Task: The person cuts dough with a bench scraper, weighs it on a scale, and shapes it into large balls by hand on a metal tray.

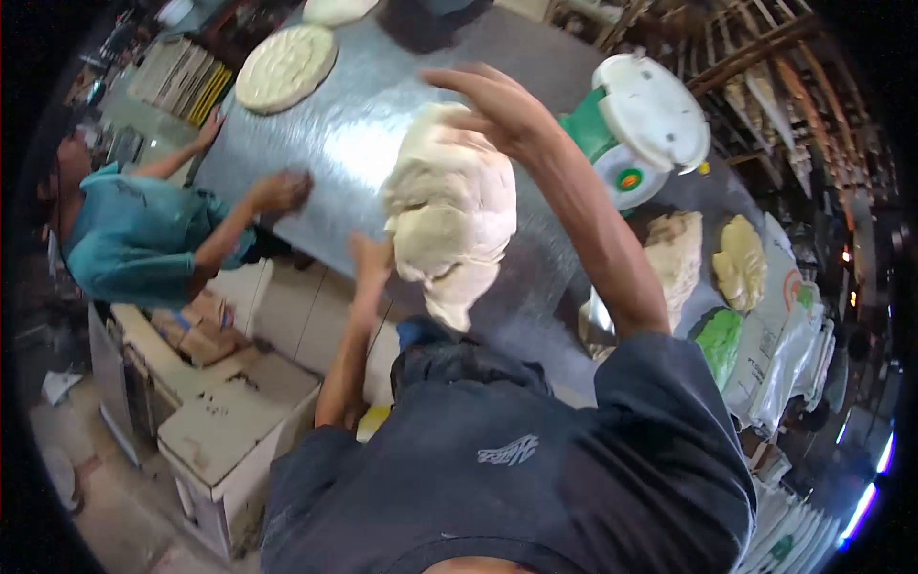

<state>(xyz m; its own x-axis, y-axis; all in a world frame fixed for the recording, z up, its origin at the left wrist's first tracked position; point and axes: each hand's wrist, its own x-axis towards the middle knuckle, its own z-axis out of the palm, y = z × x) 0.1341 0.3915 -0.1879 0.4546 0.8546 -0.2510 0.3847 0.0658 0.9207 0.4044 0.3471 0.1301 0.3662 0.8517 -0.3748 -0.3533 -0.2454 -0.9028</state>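
A large, lumpy mass of pale dough (449,191) lies on the metal worktable (363,57) in front of me, its near end narrowing to a tail toward my body. Over its far end reaches my right hand (492,107), fingers spread and gripping nothing; whether it touches the surface I cannot tell. My left hand (371,256) is at the dough's left side, close against it or touching, and its fingers are smeared by motion. A flattened round of dough (287,69) rests farther off to the left, with part of another pale piece (337,10) beyond it.
A green and white dial scale (636,134) stands on the right. Near it lie two more dough pieces (675,251) (739,263), a green plastic bag (717,342) and white sacks (770,373). A co-worker in a teal shirt (143,234) stands left, beside a pale cabinet (225,421).
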